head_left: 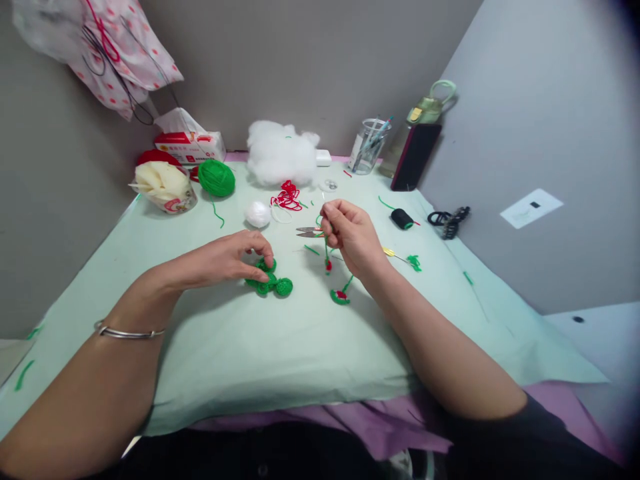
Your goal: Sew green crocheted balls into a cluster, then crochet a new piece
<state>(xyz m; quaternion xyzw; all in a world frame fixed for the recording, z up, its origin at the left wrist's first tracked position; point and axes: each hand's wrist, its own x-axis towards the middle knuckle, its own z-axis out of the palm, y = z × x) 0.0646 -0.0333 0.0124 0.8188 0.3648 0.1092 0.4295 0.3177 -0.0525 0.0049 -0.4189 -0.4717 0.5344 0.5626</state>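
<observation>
- Left hand (235, 257): lies palm down at centre frame, fingertips closed on the green crochet piece (270, 281) and pressing it to the worktop (260, 347).
- Green crochet piece: a cluster of small rounded lobes, flat on the pale green cloth just below the left fingertips. One lobe projects to the right, clear of the hand.
- Right hand (353, 233): raised slightly right of centre, thumb and forefinger pinched shut on a thin green strand (327, 250). Whether a needle is also in the pinch cannot be determined.
- Green strand: hangs down from the pinch, carries a small red bead-like part, and appears to run to a small green-and-red crochet disc (340, 297) lying on the cloth below the right wrist.
- Snips (309, 232): lie on the cloth just left of the right hand, not gripped.
- Step in hand, as judged: joining or stitching work on small crochet parts, with one part steadied while the strand is drawn up.
- Next move, as judged: it calls for steady tension on the strand, a firm hold on the green piece, and a clear path between the two hands so the strand does not snag on the snips.
- Surroundings: green yarn ball (217, 177) and tissue box (190, 145) at upper left; white stuffing (280, 152) at upper centre; clear cup of tools (369, 145) and a bottle (425, 110) at upper right; black thread spool (401, 218) right of the hands.
</observation>
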